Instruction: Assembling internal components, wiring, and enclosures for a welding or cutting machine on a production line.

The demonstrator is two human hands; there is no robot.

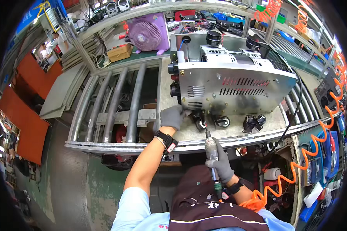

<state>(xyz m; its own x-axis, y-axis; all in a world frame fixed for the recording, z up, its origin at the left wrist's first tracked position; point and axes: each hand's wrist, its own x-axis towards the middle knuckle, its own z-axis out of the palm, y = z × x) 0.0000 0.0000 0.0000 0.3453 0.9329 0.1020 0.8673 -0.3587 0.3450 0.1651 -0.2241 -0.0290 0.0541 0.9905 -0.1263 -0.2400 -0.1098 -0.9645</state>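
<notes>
A silver metal machine housing (235, 86) with slotted vents stands on a pale board on the conveyor before me. By its lower left corner is my left hand (171, 117), grey-gloved, with fingers bent against the edge beside a black caster (199, 122); whatever they grip is hidden. My right hand (221, 163), also gloved, is closed around an air screwdriver (211, 149). The tool points up and away from me, its bit close to that caster. A second caster (222, 122) is just right of it. Farther right, more casters (254, 123) lie on the board.
Metal rollers (134, 104) run to the left of the board. A purple fan (145, 34) and a small wooden block (119, 52) stand behind. An orange coiled air hose (293, 178) hangs along my right, near blue bins (329, 152). A black cable droops from the housing's right side.
</notes>
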